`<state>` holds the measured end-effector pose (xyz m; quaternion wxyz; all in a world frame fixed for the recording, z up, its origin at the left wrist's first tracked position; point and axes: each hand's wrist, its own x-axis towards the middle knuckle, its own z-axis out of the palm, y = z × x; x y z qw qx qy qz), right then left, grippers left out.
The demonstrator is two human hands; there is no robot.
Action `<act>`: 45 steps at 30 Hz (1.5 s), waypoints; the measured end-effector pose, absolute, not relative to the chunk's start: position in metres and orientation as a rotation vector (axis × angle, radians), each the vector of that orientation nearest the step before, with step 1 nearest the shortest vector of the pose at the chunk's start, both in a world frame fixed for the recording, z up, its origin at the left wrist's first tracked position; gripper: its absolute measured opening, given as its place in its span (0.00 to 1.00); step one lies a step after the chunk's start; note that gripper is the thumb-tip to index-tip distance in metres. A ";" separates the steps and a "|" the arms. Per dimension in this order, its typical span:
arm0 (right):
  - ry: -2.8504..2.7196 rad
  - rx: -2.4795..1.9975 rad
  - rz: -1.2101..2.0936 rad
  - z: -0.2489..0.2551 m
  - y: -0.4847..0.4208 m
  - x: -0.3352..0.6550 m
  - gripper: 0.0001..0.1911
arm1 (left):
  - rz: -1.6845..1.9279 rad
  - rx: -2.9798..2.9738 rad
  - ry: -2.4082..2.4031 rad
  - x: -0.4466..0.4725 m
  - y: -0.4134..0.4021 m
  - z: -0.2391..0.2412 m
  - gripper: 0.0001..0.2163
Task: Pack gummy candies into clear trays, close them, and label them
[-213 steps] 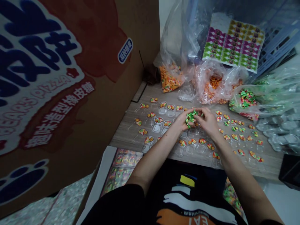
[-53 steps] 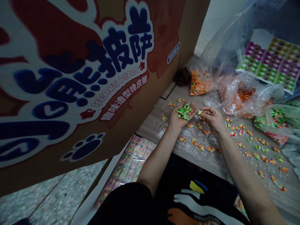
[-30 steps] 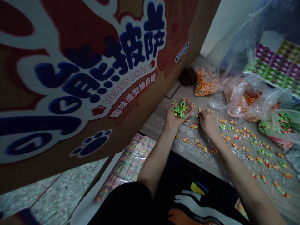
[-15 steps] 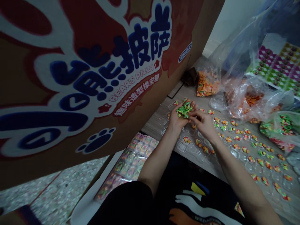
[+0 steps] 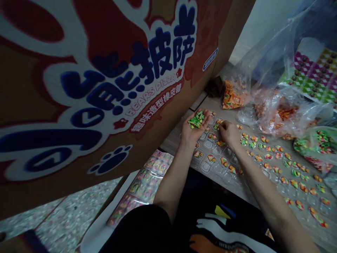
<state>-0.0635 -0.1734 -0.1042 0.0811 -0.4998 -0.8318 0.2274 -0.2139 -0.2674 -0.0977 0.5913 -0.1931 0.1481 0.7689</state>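
Wood-grain bench (image 5: 172, 140) carries rows of clear blister trays (image 5: 210, 165); most pockets hold one small multicoloured piece (image 5: 224, 161). Along the far edge lie three clear plastic bags: an orange-piece bag (image 5: 233, 96), a crumpled bag (image 5: 279, 114) of orange pieces beside it, and a green-piece bag (image 5: 318, 140) at the right.

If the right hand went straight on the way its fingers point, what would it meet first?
Probably the left hand, at its fingertips. The right hand points up and left, low over the clear blister tray, and the left hand cups green pieces just beyond. Depth is unclear, so it might pass beneath.
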 end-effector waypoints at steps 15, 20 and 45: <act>-2.275 -1.073 0.982 -0.075 -0.183 -0.061 0.11 | 1.681 -0.419 0.366 -0.207 -0.268 -0.100 0.16; -2.468 -0.912 0.956 -0.065 -0.206 -0.075 0.12 | 1.665 -0.364 0.313 -0.194 -0.259 -0.096 0.17; -1.925 -1.234 1.257 -0.113 -0.171 -0.091 0.09 | 1.821 -0.531 0.411 -0.230 -0.277 -0.099 0.15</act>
